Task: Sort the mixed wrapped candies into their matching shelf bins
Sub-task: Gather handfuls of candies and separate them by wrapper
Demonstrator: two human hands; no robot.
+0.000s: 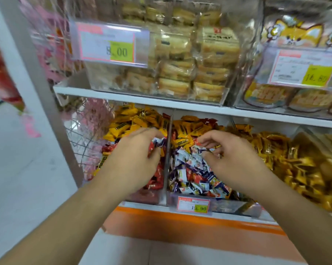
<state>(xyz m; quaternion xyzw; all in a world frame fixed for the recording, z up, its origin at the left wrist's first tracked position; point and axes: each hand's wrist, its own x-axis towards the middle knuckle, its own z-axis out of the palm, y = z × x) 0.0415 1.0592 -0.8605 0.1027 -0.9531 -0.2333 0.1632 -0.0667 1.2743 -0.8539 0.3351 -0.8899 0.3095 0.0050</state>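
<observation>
Starting at the left, we have the left bin, holding red wrapped candies at the front and yellow ones heaped behind. Over it our left hand curls its fingers round a small clutch of blue-and-white candies, strays in this compartment by our reading. A clear divider stands just to the right of that clutch, running front to back, so the coming move turns on this: the matching pile lies directly rightward, across the divider, and the left hand is the one already loaded and touching distance from it. Past the divider, the middle bin carries the blue-and-white pile at its front, with yellow and a few red pieces behind. Our right hand hovers over that pile, fingers bent and pinching a blue-and-white wrapper at the pile's top. A price tag fronts this bin. Further right, a third bin holds gold-wrapped candies, well apart from both hands.
</observation>
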